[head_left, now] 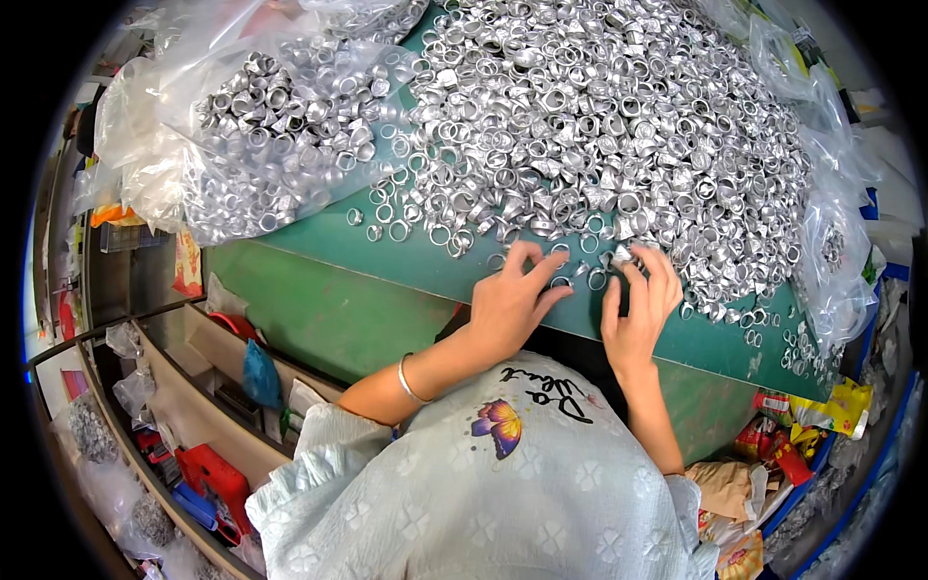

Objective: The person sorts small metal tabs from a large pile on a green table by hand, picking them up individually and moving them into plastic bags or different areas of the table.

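A large heap of silver-coloured metal rings covers the green tabletop. At its near edge, my left hand hovers low with fingers curled and thumb and forefinger apart. A loose ring lies by those fingertips; whether they touch it I cannot tell. My right hand is beside it, thumb held away from the bent fingers. Its fingertips reach a ring with a broad top at the edge of the heap. Between the two hands, another loose ring rests on the table.
A clear plastic bag full of rings lies at the left; more clear plastic lines the right edge. An open drawer at lower left holds a blue bag. Yellow and red packets sit at lower right.
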A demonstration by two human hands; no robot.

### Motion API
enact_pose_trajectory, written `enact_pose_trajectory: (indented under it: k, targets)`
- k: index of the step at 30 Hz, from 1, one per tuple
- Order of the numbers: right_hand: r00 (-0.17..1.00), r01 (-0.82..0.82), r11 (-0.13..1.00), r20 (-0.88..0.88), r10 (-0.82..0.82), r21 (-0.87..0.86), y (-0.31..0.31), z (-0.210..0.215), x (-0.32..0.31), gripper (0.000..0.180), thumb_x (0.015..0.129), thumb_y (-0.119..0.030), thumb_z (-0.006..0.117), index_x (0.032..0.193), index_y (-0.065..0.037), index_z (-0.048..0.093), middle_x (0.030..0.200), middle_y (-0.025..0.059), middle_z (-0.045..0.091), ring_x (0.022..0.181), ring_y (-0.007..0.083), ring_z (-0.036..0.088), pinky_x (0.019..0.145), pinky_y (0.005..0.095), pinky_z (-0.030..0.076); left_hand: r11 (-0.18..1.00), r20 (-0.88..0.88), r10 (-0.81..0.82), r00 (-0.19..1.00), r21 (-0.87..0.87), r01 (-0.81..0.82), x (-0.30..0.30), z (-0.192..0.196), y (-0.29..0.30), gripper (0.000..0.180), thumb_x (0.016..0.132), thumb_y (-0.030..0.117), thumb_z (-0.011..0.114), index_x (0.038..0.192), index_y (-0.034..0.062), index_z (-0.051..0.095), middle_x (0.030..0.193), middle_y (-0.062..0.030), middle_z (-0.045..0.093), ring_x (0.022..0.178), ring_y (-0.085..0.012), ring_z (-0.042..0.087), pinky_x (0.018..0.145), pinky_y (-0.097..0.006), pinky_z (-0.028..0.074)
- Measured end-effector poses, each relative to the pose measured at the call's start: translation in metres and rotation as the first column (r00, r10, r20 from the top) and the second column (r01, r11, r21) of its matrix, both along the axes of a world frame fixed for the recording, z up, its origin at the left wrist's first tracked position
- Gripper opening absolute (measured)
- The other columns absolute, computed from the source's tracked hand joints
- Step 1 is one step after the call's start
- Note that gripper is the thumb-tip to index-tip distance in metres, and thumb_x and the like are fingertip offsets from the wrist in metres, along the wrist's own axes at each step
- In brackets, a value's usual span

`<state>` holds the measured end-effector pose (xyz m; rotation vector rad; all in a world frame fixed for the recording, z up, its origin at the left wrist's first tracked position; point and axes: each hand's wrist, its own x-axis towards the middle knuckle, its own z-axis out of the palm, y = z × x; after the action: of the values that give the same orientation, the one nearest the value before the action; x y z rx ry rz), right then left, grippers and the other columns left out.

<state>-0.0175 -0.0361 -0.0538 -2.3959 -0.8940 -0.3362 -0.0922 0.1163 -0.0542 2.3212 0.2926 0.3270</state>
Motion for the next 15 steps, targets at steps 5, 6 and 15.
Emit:
enact_pose_trajectory:
  k: [5, 6, 15]
  targets:
    - [0.997, -0.063, 0.984, -0.053, 0.055, -0.165, -0.004, 0.002, -0.013, 0.03, 0.07, -0.014, 0.068, 0.096, -0.006, 0.057, 0.103, 0.0065, 0.052, 0.099, 0.0267, 0.046, 0.083, 0.0383, 0.028, 0.996, -0.091, -0.046, 0.995, 0.068, 0.053, 0.001, -0.005, 0.003, 0.017, 0.076, 0.012, 0.063, 0.093, 0.0122, 0.058, 0.088, -0.005, 0.05, 0.055, -0.0239, 0.055, 0.048, -0.035, 0.043]
    - [0.999, -0.043, 0.993, -0.029, 0.04, -0.111, -0.011, -0.002, -0.013, 0.03, 0.069, -0.013, 0.068, 0.096, -0.006, 0.057, 0.102, 0.0062, 0.052, 0.098, 0.0264, 0.046, 0.083, 0.0382, 0.028, 0.995, -0.101, -0.067, 0.993, 0.071, 0.074, -0.003, -0.005, 0.005, 0.017, 0.076, 0.012, 0.063, 0.093, 0.0117, 0.058, 0.089, -0.0049, 0.05, 0.056, -0.0238, 0.056, 0.048, -0.035, 0.044]
    - [0.985, 0.175, 0.98, 0.025, -0.173, -0.094, -0.013, -0.009, -0.012, 0.02, 0.068, -0.012, 0.07, 0.083, -0.006, 0.058, 0.088, 0.0055, 0.055, 0.083, 0.0234, 0.049, 0.075, 0.0353, 0.029, 1.0, -0.046, -0.024, 0.999, 0.005, 0.024, 0.001, 0.001, -0.003, 0.021, 0.076, 0.011, 0.063, 0.096, 0.0076, 0.056, 0.089, -0.0051, 0.051, 0.06, -0.0236, 0.057, 0.05, -0.034, 0.045]
